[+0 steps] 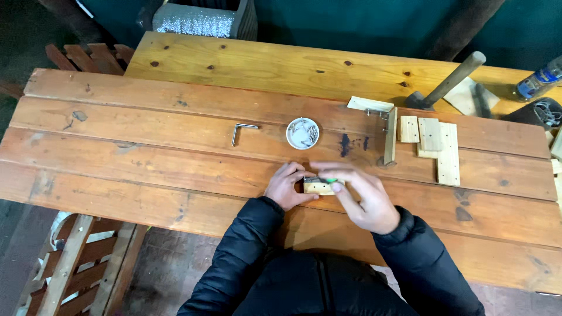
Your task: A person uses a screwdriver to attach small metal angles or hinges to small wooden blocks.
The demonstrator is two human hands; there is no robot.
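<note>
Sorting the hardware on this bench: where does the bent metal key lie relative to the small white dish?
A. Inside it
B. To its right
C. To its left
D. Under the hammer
C: the bent metal key lies on the planks left of the small white dish, apart from it.

Left hand [287, 187] and right hand [363, 196] meet, fingers curled.

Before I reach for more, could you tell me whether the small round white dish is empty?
Not empty: the small round white dish holds silvery metal fasteners.

Bare tabletop [146, 169] left of the hands, white dish [302, 133] just beyond them, wooden pieces [436, 146] far right, hex key [241, 131] far left.
</note>
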